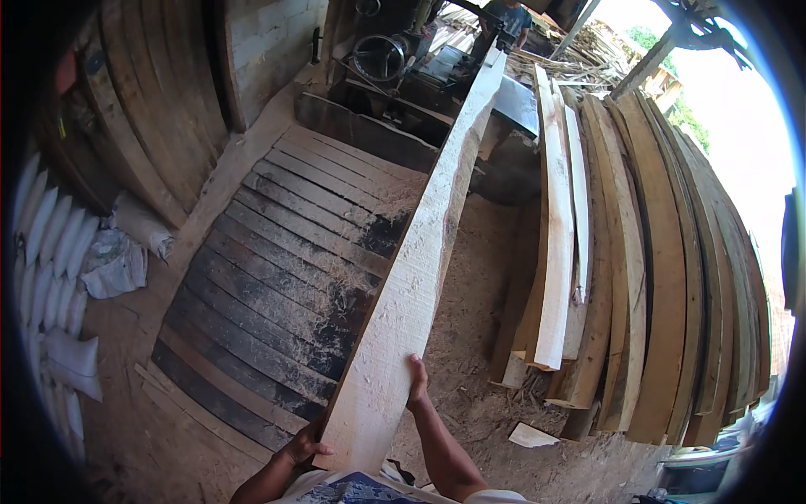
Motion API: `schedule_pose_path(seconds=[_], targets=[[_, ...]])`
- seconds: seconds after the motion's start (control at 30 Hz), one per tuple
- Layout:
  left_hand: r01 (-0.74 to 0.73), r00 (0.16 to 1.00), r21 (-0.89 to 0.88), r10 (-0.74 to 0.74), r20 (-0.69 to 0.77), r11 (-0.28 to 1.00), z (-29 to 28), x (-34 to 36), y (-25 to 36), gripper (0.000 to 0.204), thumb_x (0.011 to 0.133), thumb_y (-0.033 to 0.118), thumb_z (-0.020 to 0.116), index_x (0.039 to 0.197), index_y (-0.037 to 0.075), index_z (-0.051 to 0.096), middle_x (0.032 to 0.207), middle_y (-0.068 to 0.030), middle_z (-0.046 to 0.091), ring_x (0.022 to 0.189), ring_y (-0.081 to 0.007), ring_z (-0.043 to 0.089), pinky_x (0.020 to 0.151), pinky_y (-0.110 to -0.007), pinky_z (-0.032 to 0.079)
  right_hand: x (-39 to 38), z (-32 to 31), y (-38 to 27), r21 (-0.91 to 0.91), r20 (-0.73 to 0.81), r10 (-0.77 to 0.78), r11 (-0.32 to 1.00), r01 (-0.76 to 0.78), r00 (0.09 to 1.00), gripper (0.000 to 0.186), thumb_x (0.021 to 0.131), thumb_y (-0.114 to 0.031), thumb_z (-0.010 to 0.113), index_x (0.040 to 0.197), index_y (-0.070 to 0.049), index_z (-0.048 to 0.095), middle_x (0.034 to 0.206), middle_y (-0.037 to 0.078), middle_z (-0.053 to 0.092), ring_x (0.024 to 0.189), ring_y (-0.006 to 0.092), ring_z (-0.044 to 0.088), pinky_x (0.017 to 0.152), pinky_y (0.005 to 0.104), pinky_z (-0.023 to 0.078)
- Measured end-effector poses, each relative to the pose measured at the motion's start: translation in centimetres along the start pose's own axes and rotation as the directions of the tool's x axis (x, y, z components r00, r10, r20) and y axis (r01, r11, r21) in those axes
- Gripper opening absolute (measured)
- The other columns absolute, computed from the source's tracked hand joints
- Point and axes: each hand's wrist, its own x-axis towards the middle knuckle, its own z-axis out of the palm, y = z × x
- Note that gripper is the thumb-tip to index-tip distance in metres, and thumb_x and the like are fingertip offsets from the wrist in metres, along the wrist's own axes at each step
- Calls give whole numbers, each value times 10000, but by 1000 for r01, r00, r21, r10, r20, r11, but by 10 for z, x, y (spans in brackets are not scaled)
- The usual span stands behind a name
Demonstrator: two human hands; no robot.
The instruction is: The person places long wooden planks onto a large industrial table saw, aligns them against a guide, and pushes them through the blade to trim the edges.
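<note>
A long pale plank (399, 290) runs from my body up to a bandsaw-like machine (437, 67) at the far end. Its right edge is wavy and keeps some dark bark. My left hand (307, 445) grips the near left edge close to the plank's end. Farther up, on the right edge, my right hand (417, 380) is wrapped round the board with the thumb on top. The undersides of both grips are hidden beneath the wood. At the plank's far end stands another person (508, 21), partly cut off by the frame.
To the left lies a slatted wooden platform (269, 277) strewn with sawdust. Long boards (663, 277) are stacked at the right, with freshly cut pieces (554, 252) nearer the plank. White sacks (50, 244) pile up at far left. An offcut (532, 435) lies on the ground.
</note>
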Motion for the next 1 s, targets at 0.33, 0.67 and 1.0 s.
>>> schedule_pose_path(seconds=[0.33, 0.67, 1.0], targets=[[-117, 993, 112, 117, 1, 987, 1, 201, 135, 1100, 564, 305, 786, 1498, 57, 261, 1466, -136, 389, 1355, -250, 345, 1125, -362, 246, 166, 2, -158, 10, -20, -26, 1000, 26, 999, 778, 780, -589, 580, 1294, -14, 483, 1176, 178, 582, 1048, 309, 576, 929, 415, 448], [-32, 997, -108, 23, -77, 994, -13, 387, 230, 1103, 530, 237, 788, 1493, 64, 279, 1449, -125, 416, 1335, -240, 376, 1111, -364, 280, 322, 15, -321, -26, -88, -74, 997, 72, 993, 748, 781, -578, 579, 1288, -35, 495, 1164, 162, 586, 1054, 300, 566, 921, 415, 447], [-113, 991, 49, 116, -65, 992, -30, 571, 336, 1092, 541, 266, 817, 1473, 34, 297, 1441, -136, 419, 1325, -255, 375, 1115, -383, 277, 462, 37, -486, 51, 42, -94, 994, 92, 995, 725, 824, -569, 555, 1306, -33, 488, 1201, 143, 576, 1100, 287, 549, 975, 404, 411]])
